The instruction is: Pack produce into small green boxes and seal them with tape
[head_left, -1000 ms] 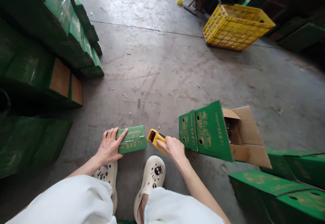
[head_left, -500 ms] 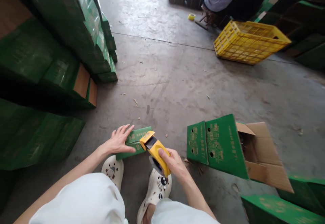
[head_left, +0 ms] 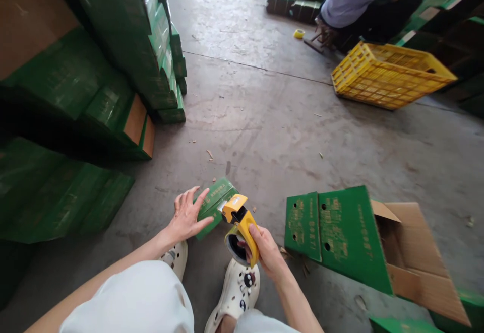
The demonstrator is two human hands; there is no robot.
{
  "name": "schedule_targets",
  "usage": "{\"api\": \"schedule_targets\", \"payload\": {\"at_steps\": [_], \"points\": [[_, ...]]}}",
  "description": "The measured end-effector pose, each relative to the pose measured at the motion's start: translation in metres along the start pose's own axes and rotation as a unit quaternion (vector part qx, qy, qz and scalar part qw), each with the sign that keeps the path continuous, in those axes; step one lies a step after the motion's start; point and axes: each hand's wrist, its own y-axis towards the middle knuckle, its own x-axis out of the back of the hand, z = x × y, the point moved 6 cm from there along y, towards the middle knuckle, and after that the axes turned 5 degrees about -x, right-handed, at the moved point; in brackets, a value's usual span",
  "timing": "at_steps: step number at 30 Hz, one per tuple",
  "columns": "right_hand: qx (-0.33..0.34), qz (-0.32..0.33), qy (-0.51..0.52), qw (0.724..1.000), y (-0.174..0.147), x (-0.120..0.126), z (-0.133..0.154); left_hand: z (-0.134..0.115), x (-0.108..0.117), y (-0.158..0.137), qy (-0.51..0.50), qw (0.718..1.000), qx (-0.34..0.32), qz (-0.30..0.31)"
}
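A green cardboard box [head_left: 215, 199] with pale printing and a seam between its flaps is on the floor in front of my shoes. My left hand [head_left: 190, 213] rests at its left side with fingers spread. In my right hand [head_left: 264, 247] is a yellow tape dispenser [head_left: 247, 227], its handle gripped and its roll showing below. The dispenser's head is over the right part of the box, close to the seam; whether it touches there I cannot tell.
To the right lies a green carton [head_left: 340, 227] with open brown flaps. Green boxes [head_left: 166, 71] are stacked at left. Farther off are a yellow crate [head_left: 389, 76], a tape roll [head_left: 298, 34] and a seated person [head_left: 355, 0]. White clogs [head_left: 238, 287] are below my hands.
The green box has turned and tilted, with more of its flap face showing. My right hand has turned the tape dispenser. The whole view has shifted slightly.
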Motion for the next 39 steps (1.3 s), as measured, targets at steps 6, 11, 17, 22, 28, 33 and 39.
{"api": "schedule_targets", "payload": {"at_steps": [6, 11, 17, 22, 28, 33, 39], "points": [[-0.006, 0.036, -0.052, 0.998, 0.001, 0.0, 0.006, -0.011, 0.007, 0.012, -0.523, 0.781, 0.289, 0.182], [-0.002, 0.078, -0.102, 0.992, -0.009, -0.013, 0.018, -0.029, -0.006, 0.008, -0.579, 0.711, 0.315, 0.244], [-0.018, 0.07, -0.181, 0.981, -0.006, -0.02, 0.028, -0.018, -0.005, 0.034, -0.417, 0.879, 0.158, 0.17], [-0.001, 0.006, -0.289, 0.957, -0.02, 0.011, 0.028, 0.021, 0.03, 0.073, -0.329, 0.936, 0.086, 0.087], [0.013, -0.042, -0.366, 0.93, -0.03, 0.041, 0.0, 0.054, 0.043, 0.09, -0.243, 0.963, 0.046, 0.104], [0.004, -0.049, -0.347, 0.937, -0.016, 0.043, -0.005, 0.054, 0.039, 0.087, -0.209, 0.975, 0.031, 0.073], [-0.026, -0.046, -0.326, 0.944, 0.006, 0.042, -0.017, 0.071, 0.001, 0.083, -0.145, 0.984, 0.08, 0.071]]}}
